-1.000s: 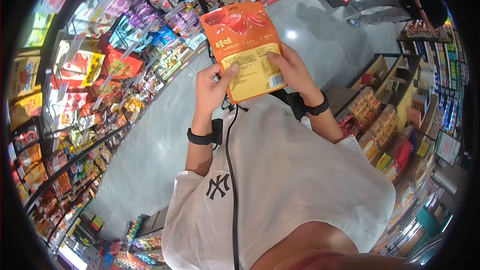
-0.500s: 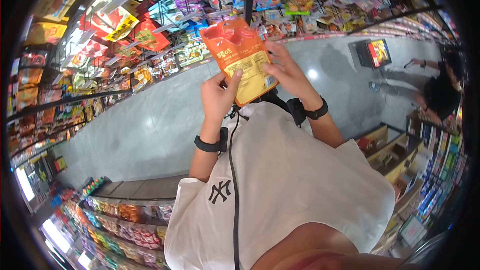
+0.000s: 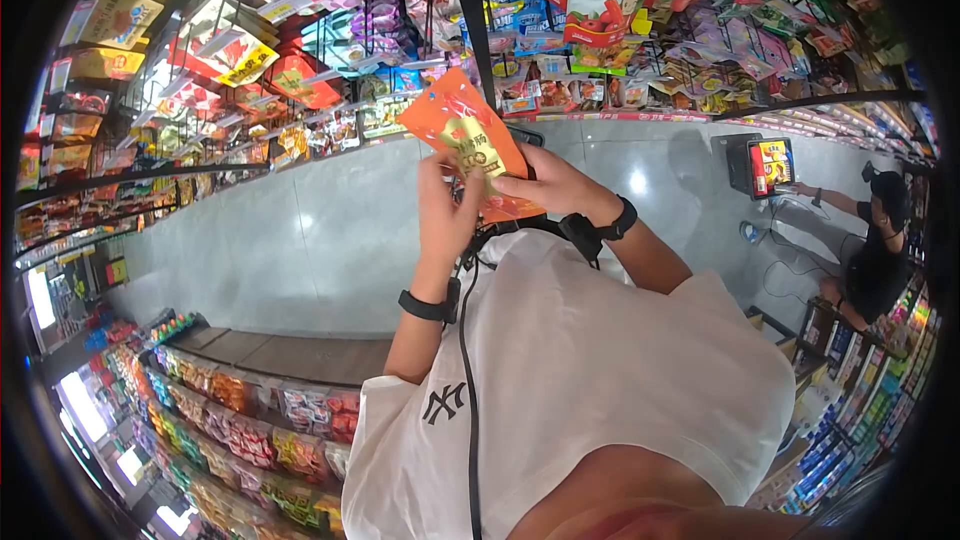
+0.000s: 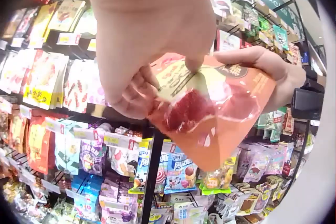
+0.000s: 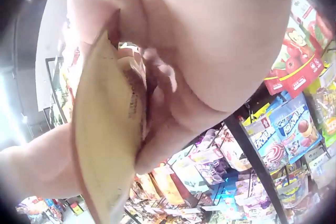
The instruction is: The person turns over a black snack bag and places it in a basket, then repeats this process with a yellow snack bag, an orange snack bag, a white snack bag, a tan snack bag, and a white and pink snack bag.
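An orange snack pouch [image 3: 465, 125] is held up in front of the chest, its front with a gold label facing the head camera. My left hand [image 3: 447, 215] pinches its left edge, fingers curled beside the thumb. At the right edge my right hand [image 3: 560, 185] grips it, thumb over the front and fingers behind. Dark red food pieces are printed on the tilted pouch [image 4: 205, 111] in the left wrist view. From the right wrist, the yellow back panel [image 5: 107, 124] appears at a steep angle, hiding part of the left hand.
Hanging snack bags [image 3: 600, 5] fill the rack ahead, with a dark upright post [image 3: 470, 10] between sections. Packaged goods line low shelves [image 3: 250, 420] at lower left. A person in black [image 3: 880, 240] is at the right by a dark box [image 3: 745, 168] on the grey floor [image 3: 300, 230].
The pouch has turned over from its yellow printed back to its front. The right hand loosened, then took the right edge again. The head view has swung round towards the rack.
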A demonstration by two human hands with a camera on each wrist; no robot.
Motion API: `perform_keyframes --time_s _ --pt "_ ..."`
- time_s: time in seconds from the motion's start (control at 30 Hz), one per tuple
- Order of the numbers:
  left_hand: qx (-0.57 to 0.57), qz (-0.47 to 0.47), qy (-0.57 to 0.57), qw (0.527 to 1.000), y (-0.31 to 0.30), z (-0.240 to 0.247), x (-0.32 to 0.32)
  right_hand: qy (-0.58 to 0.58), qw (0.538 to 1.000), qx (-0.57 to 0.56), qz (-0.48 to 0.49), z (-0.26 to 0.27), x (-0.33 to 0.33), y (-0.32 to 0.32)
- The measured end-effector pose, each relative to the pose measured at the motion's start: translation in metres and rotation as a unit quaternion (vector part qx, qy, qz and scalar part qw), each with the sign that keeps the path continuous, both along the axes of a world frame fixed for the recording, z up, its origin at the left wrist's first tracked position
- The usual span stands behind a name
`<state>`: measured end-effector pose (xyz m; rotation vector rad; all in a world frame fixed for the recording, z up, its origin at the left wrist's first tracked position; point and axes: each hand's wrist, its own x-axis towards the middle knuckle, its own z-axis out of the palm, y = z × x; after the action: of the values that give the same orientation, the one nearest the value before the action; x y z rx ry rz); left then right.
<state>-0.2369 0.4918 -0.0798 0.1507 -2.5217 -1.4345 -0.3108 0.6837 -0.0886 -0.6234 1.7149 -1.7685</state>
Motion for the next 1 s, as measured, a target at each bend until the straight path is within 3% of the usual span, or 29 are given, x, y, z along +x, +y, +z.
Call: perform_keyframes --time_s 0.03,0.13,0.17,0.27,0.37,0.73,1.0 --pt "-0.020 0.044 -0.007 0.999 0.001 -0.003 0.001 -0.042 0.998 0.030 0.040 0.005 -0.003 0.010" --pt "0.255 0.109 -0.062 0.959 0.005 0.002 -0.004 -0.084 0.993 0.004 0.081 0.017 -0.010 0.020" --pt "0.207 0.066 -0.042 0.975 -0.008 -0.017 -0.004 -0.103 0.991 -0.011 0.086 0.021 -0.011 0.021" --pt "0.381 0.036 -0.125 0.915 -0.001 0.030 -0.005 -0.095 0.992 -0.018 0.075 0.030 -0.016 0.020" --pt "0.341 0.022 -0.096 0.935 -0.002 0.030 0.002 -0.145 0.986 -0.066 0.052 0.035 -0.022 0.018" --pt "0.313 0.044 -0.021 0.949 -0.014 0.025 0.017 -0.134 0.988 -0.075 0.037 0.029 -0.022 -0.001" --pt "0.282 0.016 -0.074 0.956 -0.033 0.034 0.036 -0.078 0.993 -0.082 0.023 0.039 -0.015 -0.020"
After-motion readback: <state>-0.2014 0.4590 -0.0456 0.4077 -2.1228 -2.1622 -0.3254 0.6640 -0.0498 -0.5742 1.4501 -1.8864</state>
